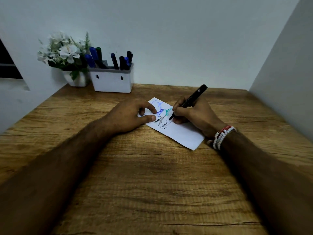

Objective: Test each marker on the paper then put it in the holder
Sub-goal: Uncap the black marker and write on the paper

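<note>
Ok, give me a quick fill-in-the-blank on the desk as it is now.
1. The right hand grips a ____ marker.
2. The left hand pins the ____ under the marker's tip.
3. The holder stands beside a pot of ____ flowers.
Missing words: black; paper; white.

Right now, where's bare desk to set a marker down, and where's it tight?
Free: the table between both forearms, and the strip between holder and paper. Tight: the paper, pinned by the left hand while the right hand writes with the black marker.
</note>
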